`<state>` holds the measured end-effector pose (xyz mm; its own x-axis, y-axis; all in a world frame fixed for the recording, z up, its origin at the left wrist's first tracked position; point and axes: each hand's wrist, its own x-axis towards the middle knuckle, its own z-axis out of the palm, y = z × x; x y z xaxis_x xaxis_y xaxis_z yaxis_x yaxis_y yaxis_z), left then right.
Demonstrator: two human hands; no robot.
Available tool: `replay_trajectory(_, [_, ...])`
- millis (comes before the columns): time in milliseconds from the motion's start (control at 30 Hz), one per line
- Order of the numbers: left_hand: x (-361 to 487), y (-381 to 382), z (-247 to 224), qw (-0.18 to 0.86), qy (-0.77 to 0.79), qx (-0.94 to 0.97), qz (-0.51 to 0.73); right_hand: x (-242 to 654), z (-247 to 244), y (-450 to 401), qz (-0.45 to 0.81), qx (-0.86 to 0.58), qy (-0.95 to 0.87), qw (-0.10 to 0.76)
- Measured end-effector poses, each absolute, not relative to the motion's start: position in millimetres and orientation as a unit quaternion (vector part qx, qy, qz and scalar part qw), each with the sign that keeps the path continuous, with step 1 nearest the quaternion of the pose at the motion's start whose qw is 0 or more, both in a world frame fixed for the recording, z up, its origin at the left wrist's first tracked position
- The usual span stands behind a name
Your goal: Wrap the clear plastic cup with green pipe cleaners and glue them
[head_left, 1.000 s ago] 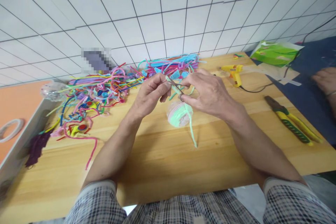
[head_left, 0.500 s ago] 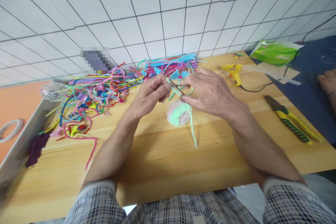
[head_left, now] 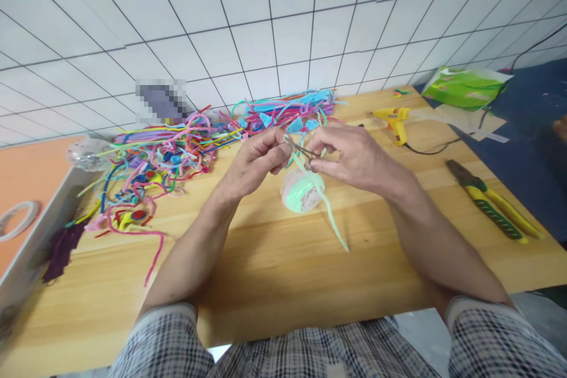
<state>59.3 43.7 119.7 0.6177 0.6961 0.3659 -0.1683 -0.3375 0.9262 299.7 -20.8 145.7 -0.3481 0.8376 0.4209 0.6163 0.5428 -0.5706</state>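
Note:
My left hand (head_left: 261,156) is closed, its thumb and fingertips pinching a light green pipe cleaner (head_left: 333,220). The strand slants down to the right, its loose end over the table. In my right hand (head_left: 349,156) is a small pair of scissors (head_left: 302,148), fingers at the handles. Its blades point left, meeting the strand close to my left fingertips; whether they cut it cannot be made out. Below both hands sits a round clear ball or cup (head_left: 302,194) with light green and pale pink coils around it.
A tangled heap of coloured pipe cleaners (head_left: 172,159) lies at the left and back. Toward the right are a yellow glue gun (head_left: 394,121) with a cord, pliers (head_left: 487,201) and a green packet (head_left: 465,88). A white tape ring (head_left: 20,221) rests far left.
The scissors' handles have come closer together. The green strand's loose end has swung to the right. Another person's hand at the right edge has moved mostly out of view.

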Motion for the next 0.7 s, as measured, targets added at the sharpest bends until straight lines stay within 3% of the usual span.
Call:
replay_trajectory(167, [59, 54, 115, 0.482, 0.263, 0.709, 0.443, 315, 150, -15, 0.32, -0.414, -0.766, 0.373])
replay_trajectory(267, [58, 57, 114, 0.514, 0.264, 0.68, 0.451, 337, 141, 0, 0.294, -0.492, -0.731, 0.371])
replay_trajectory(400, [59, 54, 114, 0.537, 0.253, 0.675, 0.437, 365, 123, 21, 0.158, -0.667, -0.699, 0.204])
replay_trajectory(533, [61, 51, 116, 0.548, 0.248, 0.669, 0.436, 385, 106, 36, 0.091, -0.736, -0.671, 0.009])
replay_trajectory(700, [62, 50, 117, 0.562, 0.243, 0.662, 0.433, 399, 89, 43, 0.085, -0.761, -0.636, -0.097])
